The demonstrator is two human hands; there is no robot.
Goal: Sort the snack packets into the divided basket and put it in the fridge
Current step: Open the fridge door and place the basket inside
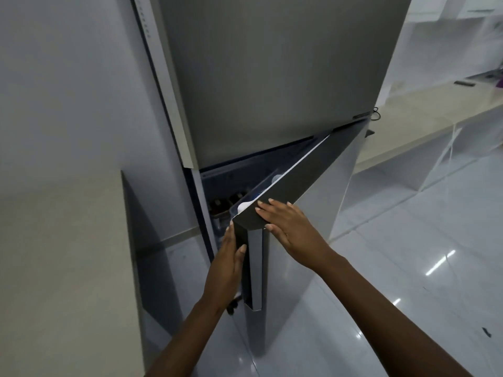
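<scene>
Door (313, 191) of the lower fridge compartment stood partly open, hinged on the right. Left hand (228, 262) was wrapped on the door's vertical free edge, thumb on the outer face, fingers behind and hidden. Right hand (285, 221) lay flat, fingers straight, on the door's top outer corner, holding nothing. Judged: door stiff and fairly heavy, smooth face likely slippery; the free edge gives the best hold. Divided basket and snack packets not in view; position cannot be told. Inside the gap, dark bottles (226, 204) and a clear door shelf (258, 186) were dimly visible and may crowd the space. Upper door (272, 77) was closed. Beige wall (68, 254) stood just beside the fridge's left side, narrowing access. Pale table (424, 115) stood well apart to the right.
</scene>
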